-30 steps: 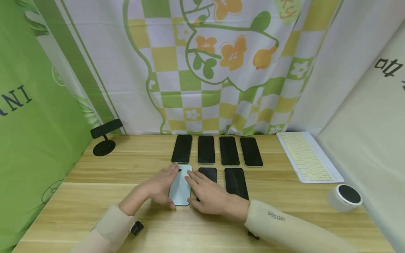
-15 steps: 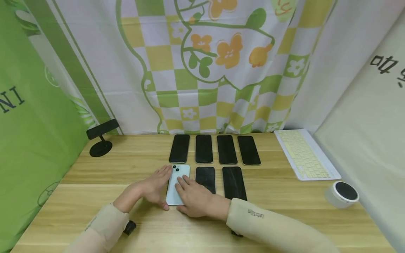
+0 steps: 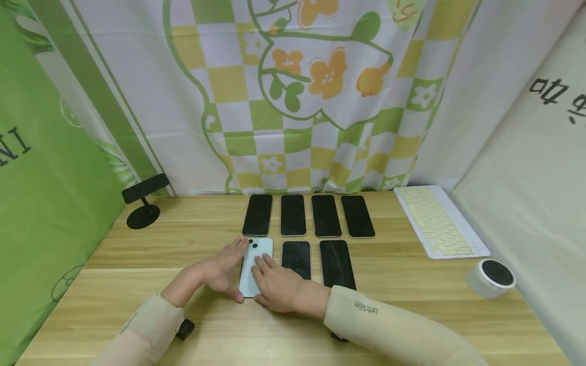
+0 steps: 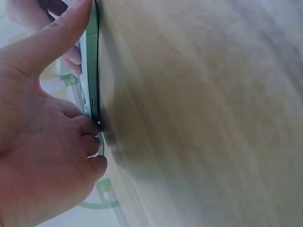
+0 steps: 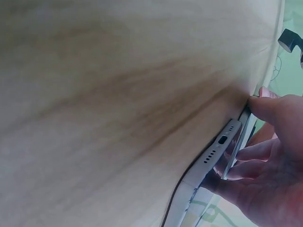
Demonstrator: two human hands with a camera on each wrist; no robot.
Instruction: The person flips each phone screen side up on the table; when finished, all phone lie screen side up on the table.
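Note:
A light-blue smartphone [image 3: 249,272] lies back up on the wooden table, its two camera lenses at the far left corner. My left hand [image 3: 224,267] spans its left edge, thumb by the near corner and fingers by the far corner. In the left wrist view the phone's thin green-tinted side [image 4: 92,71] stands beside that hand's thumb. My right hand [image 3: 280,287] rests its outstretched fingers on the phone's back. Just right of it lies a dark-screened smartphone [image 3: 296,259], partly hidden by the right hand, whose port end [image 5: 220,142] shows in the right wrist view.
Another dark smartphone [image 3: 338,264] lies farther right in the near row. Behind is a row of several dark phones [image 3: 293,216]. A black stand [image 3: 144,216] is at the back left, a white keyboard [image 3: 439,223] and a white cylinder [image 3: 490,279] at the right. A patterned curtain [image 3: 297,147] hangs behind.
My right hand has moved left from the light-blue phone's right edge onto its back. The left hand has drawn slightly away from the camera corner, baring both lenses. The head view has shifted slightly.

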